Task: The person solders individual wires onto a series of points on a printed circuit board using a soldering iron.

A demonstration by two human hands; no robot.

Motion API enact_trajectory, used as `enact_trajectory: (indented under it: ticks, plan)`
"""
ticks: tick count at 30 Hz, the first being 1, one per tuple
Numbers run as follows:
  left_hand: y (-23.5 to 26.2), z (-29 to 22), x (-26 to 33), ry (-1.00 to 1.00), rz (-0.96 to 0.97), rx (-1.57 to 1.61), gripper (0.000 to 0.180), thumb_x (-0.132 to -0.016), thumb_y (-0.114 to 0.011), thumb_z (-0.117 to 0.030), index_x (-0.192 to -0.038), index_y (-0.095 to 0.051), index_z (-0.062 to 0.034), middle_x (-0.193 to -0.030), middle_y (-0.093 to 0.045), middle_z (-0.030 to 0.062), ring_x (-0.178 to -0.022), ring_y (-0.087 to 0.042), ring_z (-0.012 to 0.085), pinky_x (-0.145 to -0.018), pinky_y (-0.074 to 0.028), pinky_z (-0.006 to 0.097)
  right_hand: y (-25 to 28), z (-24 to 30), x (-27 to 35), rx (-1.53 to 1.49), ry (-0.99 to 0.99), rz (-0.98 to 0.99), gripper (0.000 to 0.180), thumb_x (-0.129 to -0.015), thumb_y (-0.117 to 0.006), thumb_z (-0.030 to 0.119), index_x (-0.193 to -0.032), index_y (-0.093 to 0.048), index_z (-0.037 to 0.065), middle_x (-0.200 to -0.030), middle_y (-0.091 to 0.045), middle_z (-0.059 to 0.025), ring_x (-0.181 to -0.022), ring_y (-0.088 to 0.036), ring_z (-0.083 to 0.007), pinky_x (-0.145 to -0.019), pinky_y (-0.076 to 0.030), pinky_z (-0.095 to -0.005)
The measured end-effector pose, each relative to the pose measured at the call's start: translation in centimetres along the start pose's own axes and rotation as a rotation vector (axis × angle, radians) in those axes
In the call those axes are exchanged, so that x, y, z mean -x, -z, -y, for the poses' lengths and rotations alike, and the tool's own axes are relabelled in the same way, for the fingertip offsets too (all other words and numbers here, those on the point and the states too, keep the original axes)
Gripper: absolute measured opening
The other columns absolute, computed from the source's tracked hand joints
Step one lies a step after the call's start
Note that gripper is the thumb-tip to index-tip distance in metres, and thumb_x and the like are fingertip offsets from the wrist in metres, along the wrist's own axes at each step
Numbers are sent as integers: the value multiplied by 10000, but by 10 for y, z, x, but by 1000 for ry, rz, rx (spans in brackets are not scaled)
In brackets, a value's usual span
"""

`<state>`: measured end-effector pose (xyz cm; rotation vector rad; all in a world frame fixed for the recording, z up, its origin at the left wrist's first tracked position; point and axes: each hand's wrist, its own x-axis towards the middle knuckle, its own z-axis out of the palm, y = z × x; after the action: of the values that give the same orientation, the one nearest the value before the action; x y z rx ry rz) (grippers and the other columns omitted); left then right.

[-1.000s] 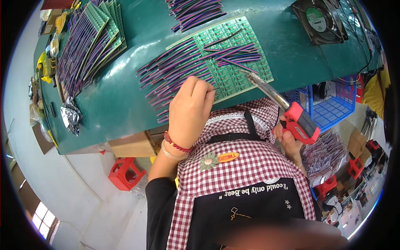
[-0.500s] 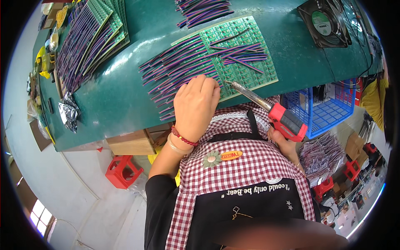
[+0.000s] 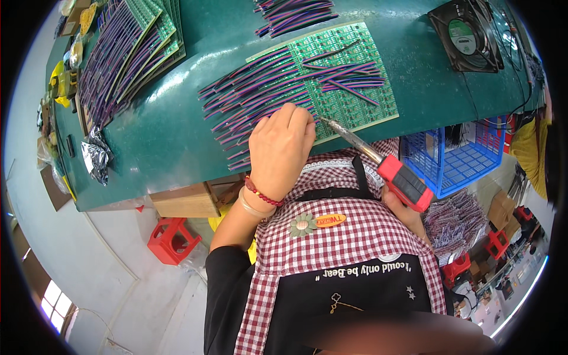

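A: Looking down from head height, what are the hands up to?

B: The right hand (image 3: 404, 212) is wrapped round the red handle of a soldering iron (image 3: 407, 184); the left hand (image 3: 283, 142) hangs over the near edge of the circuit board (image 3: 386, 106), fingers curled in; whether they meet, or pinch a wire, I can't tell from here.

A: And the board itself?

B: Flat on the green counter (image 3: 160, 163), right in front of the apron; a fan of striped wires (image 3: 251, 89) spreads off its left side, and more loose wires (image 3: 355, 80) lie across its face.

A: What worries you?

B: The iron's tip, mostly; it points at the left fingertips and sits just beside them, so a small slip of either hand could mean a burn; the same slip might scorch a wire's coating, since they crowd so close.

A: Those loose ones too?

B: Yes; they overlap on the board, so a brushing sleeve or knuckle could drag them into the iron's path; and if the board skids, a joint could land off its mark.
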<state>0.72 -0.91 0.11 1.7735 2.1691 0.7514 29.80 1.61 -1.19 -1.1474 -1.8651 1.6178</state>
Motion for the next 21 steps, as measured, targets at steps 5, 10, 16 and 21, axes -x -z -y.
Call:
enact_trajectory:
  ticks: [5,10,16,21]
  plan:
    - [-2,-2,4,17,3,-26,102,-772,-682,-61,-804,-585,-68,-764,-585,72,-668,-598,274,-599,-477,371,8,-19,14,-83,-79,48,172,-741,-721,104,-871,-657,12,-771,-628,-88,-629,-613,-228,-568,-466,-327]
    - [-1,-2,0,14,14,-12,102,-776,-682,-65,-807,-585,-67,-770,-582,73,-665,-597,278,-596,-476,369,6,-12,12,23,-31,9,187,-734,-726,113,-888,-665,27,-772,-629,-82,-642,-615,-235,-584,-465,-334]
    - [-1,-2,2,8,28,-26,105,-796,-673,-89,-812,-570,-72,-769,-556,72,-694,-596,257,-615,-464,365,-1,-5,3,161,151,-65,212,-693,-731,106,-890,-673,51,-770,-627,-61,-628,-601,-230,-580,-441,-330]
    - [-2,1,0,15,46,-19,115,-815,-663,-113,-817,-555,-75,-771,-535,71,-729,-597,235,-636,-451,358,1,13,-6,226,156,-11,199,-689,-718,77,-877,-668,34,-767,-623,-76,-610,-597,-232,-557,-446,-330]
